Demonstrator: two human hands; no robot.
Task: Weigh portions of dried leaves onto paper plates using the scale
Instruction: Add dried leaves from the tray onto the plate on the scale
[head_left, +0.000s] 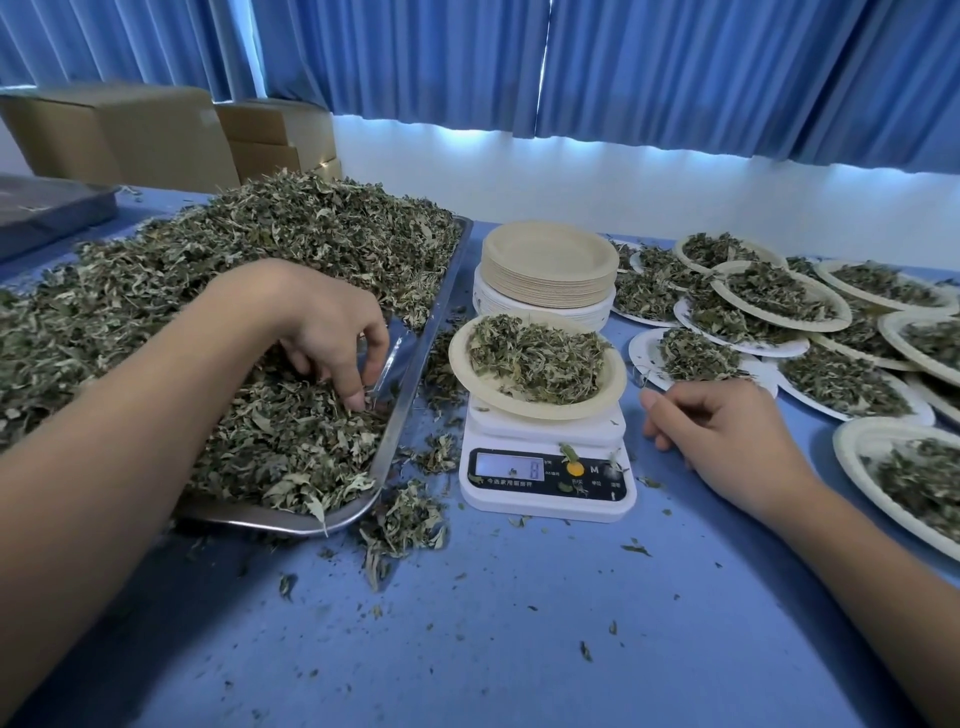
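Note:
A white digital scale (548, 467) stands mid-table with a paper plate (613, 382) of dried leaves on its platform. To its left, a metal tray (415, 364) holds a big heap of dried leaves (208, 291). My left hand (327, 327) reaches into the tray's near right corner, fingers curled down into the leaves, pinching some. My right hand (722, 421) rests on the table just right of the scale, fingers loosely curled and holding nothing.
A stack of empty paper plates (548, 265) stands behind the scale. Several filled plates (779, 296) overlap along the right side. Loose leaves (405, 519) litter the blue tablecloth by the tray. Cardboard boxes (156, 135) sit at the back left.

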